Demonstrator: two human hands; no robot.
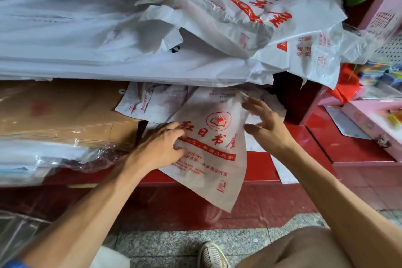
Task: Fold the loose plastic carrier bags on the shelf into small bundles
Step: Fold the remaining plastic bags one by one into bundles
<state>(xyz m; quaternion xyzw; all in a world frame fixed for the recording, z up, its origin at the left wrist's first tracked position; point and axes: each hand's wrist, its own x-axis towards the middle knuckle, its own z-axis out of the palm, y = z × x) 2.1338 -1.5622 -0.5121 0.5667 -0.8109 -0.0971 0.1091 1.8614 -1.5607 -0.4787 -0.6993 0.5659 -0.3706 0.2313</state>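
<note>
A white plastic carrier bag (214,159) with red print lies flat on the lower red shelf (258,159), its bottom corner hanging over the shelf's front edge. My left hand (162,144) presses on the bag's left side, fingers bent on the plastic. At the bag's right edge my right hand (264,125) hovers with its fingers spread, and its fingertips touch the top right corner. More loose printed bags (272,22) are heaped on the shelf above, and another bag (148,102) lies partly under the flat one.
A thick stack of white plastic sheets (76,39) fills the upper shelf on the left. Flat cardboard (65,111) and wrapped packs (43,159) sit at the lower left. Pink boxes (378,124) stand at the right. My shoe (213,254) rests on the speckled floor below.
</note>
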